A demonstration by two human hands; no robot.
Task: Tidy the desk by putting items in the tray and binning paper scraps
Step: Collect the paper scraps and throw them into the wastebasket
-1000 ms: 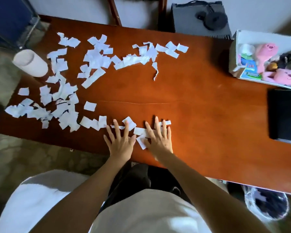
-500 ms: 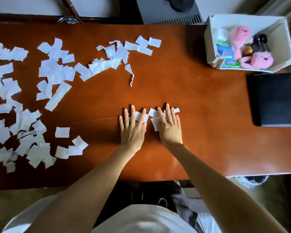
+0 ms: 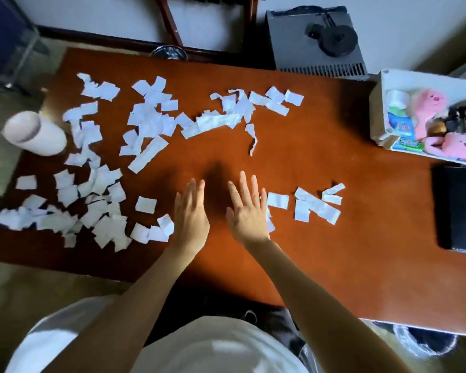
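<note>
Hands (image 3: 191,216) (image 3: 246,215) hover flat, fingers spread, above desk (image 3: 334,251).

A reddish-brown wooden desk (image 3: 293,251) fills most of the view, its polished top catching soft light toward the right. Beyond its far edge runs a pale wall (image 3: 105,14) with a dark skirting strip. A dark wooden chair frame (image 3: 172,22) stands against it, and to the right sits a grey boxy unit (image 3: 315,41) with vent slots. Mottled tan floor (image 3: 24,286) shows at near left.
</note>
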